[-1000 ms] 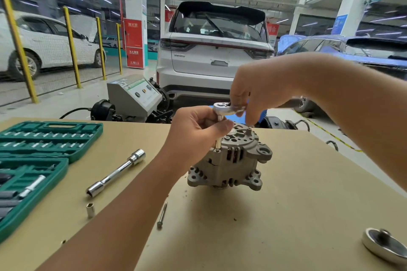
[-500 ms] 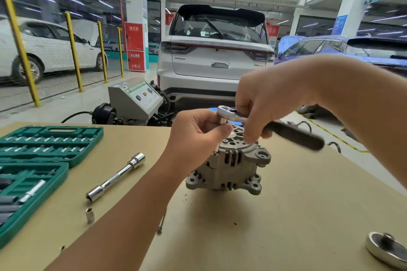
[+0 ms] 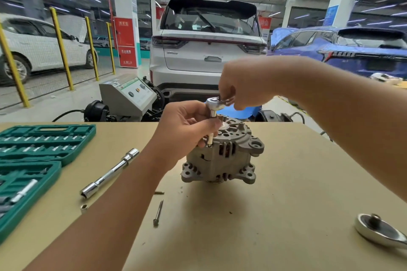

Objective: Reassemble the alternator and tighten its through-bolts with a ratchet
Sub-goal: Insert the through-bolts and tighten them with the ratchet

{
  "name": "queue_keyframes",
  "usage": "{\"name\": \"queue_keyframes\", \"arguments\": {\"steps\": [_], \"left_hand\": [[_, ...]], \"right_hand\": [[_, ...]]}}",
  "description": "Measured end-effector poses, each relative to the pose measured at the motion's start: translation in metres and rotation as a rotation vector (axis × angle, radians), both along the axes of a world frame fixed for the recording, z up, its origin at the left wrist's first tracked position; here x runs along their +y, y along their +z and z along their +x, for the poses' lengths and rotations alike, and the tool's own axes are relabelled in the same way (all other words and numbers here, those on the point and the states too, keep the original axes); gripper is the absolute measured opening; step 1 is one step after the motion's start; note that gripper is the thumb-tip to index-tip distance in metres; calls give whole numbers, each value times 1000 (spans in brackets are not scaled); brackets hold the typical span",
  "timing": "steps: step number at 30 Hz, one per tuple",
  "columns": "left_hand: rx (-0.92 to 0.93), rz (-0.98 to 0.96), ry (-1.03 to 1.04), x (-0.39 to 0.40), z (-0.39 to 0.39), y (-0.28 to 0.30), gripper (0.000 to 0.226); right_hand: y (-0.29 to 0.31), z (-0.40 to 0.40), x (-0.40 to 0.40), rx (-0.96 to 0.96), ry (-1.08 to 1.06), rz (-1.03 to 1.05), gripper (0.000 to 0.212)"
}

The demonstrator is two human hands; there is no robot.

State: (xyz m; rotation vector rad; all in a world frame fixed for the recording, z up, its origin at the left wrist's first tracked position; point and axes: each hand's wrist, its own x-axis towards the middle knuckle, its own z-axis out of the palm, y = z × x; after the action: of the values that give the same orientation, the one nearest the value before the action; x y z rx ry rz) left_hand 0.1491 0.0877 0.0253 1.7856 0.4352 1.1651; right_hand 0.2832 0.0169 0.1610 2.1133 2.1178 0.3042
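A grey alternator (image 3: pixel 222 158) stands upright in the middle of the tan table (image 3: pixel 286 193). A chrome ratchet (image 3: pixel 214 103) with a socket and extension sits vertically on a through-bolt at the housing's left side. My left hand (image 3: pixel 187 125) pinches the extension just below the ratchet head. My right hand (image 3: pixel 240 86) grips the ratchet's handle, which is mostly hidden behind the fingers. A loose through-bolt (image 3: pixel 158 212) lies on the table in front of the alternator.
An open green socket set (image 3: pixel 33 160) lies at the left. A chrome extension bar (image 3: pixel 110 172) and a small socket (image 3: pixel 84 207) lie beside it. Another ratchet head (image 3: pixel 378 230) rests at the right front. Cars and a grey machine (image 3: pixel 130 94) stand behind the table.
My right hand has swung the ratchet handle back from the right, so the black grip no longer shows. My left hand stays on the extension.
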Motion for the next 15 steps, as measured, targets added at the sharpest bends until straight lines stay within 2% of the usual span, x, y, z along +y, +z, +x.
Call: {"name": "queue_keyframes", "arguments": {"steps": [1,4,7,11,12,15], "left_hand": [[-7,-2,8,-1,0,0,14],[-51,27,63,-3,6,-1,9],[-49,49,59,-2,7,-2,10],[-26,15,19,3,2,-3,6],[-32,5,3,3,1,-3,3],[-39,-5,-19,3,-1,-3,18]], "right_hand": [[-1,-1,0,7,10,27,5],[3,-9,-4,112,-12,-118,19],[8,-11,-4,182,-17,-179,19],[-2,-8,6,-69,83,5,12],[-3,-8,6,-60,106,8,12],[5,-9,-1,130,47,-113,15]]}}
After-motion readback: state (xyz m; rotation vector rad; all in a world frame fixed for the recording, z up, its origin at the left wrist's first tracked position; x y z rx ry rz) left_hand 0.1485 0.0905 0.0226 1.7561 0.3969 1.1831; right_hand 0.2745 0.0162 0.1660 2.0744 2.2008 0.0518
